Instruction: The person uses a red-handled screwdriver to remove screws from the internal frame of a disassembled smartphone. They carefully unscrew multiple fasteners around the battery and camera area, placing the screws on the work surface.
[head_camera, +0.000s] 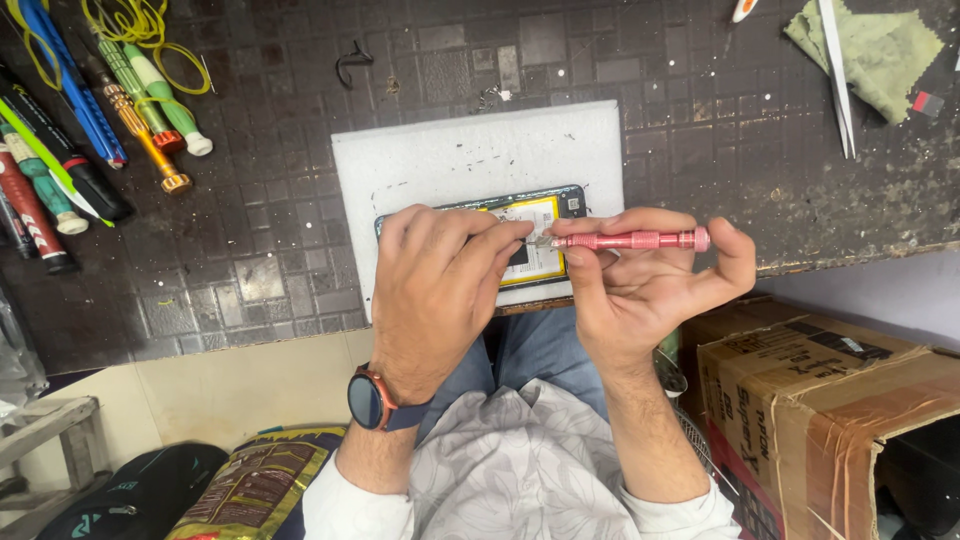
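Observation:
My right hand (640, 290) grips a slim red metal screwdriver (640, 240), held level with its tip pointing left. My left hand (435, 290), a dark watch on its wrist, pinches at the screwdriver's tip with thumb and forefinger; what sits between the fingertips is too small to tell. Beneath both hands an opened phone (545, 210) with a yellow-labelled battery lies on a white foam pad (470, 155). My hands cover most of the phone.
Several screwdrivers (150, 110) and pens lie at the dark mat's left with yellow bands (150, 30). Tweezers (838, 80) and a green cloth (880, 50) sit at the top right. A cardboard box (820, 400) stands below the bench's right edge.

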